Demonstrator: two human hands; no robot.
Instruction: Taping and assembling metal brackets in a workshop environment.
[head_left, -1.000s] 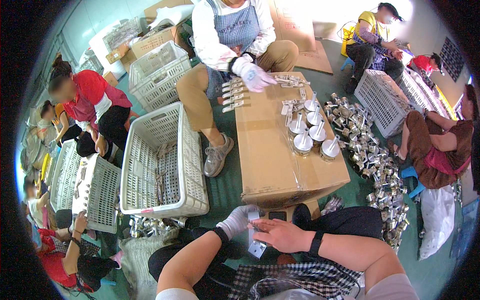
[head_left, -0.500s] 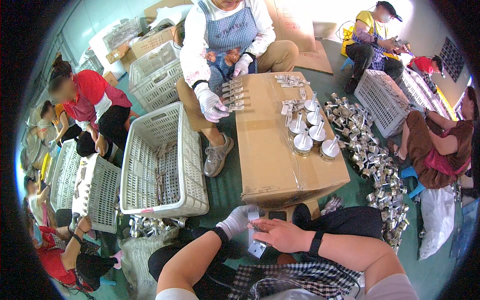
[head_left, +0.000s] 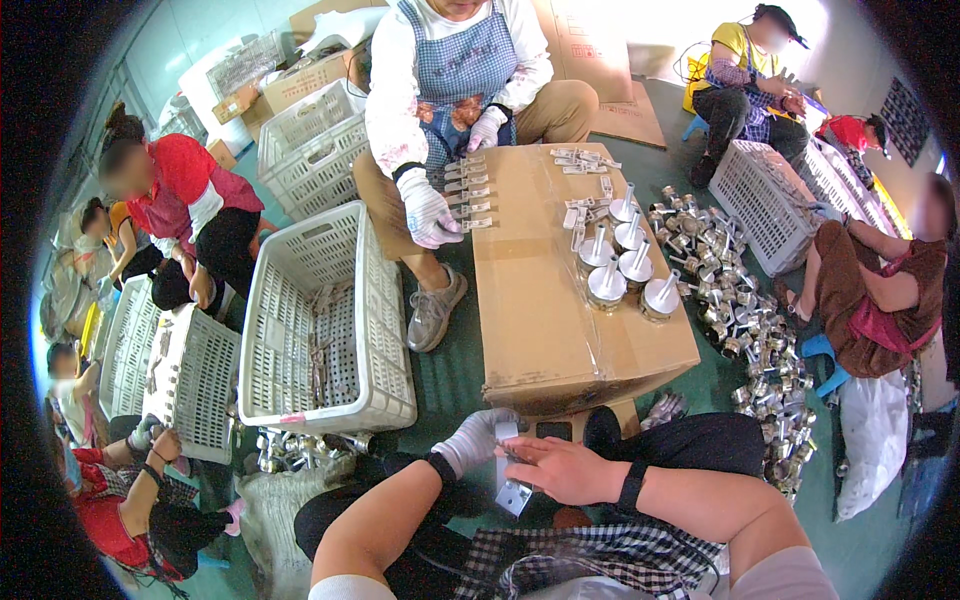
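Note:
My left hand, in a white knit glove, is closed on the upper end of a flat silver metal strip held above my lap. From the other side my bare right hand grips the same strip, its fingers over the middle. The strip's lower end shows a hole and points down toward my checked apron. Just beyond my hands stands a cardboard box. Several metal cups with upright stems are grouped on its right half. Small metal clips lie along its far and left edges.
Across the box a co-worker's gloved hand touches the row of clips. A white plastic crate stands left of the box. Piled metal cups cover the floor at right, near a white sack. Other people sit on both sides.
My hands and the metal strip stay almost still. Across the box, the co-worker's gloved hand has shifted slightly right and nearer, with another clip now at the row's near end.

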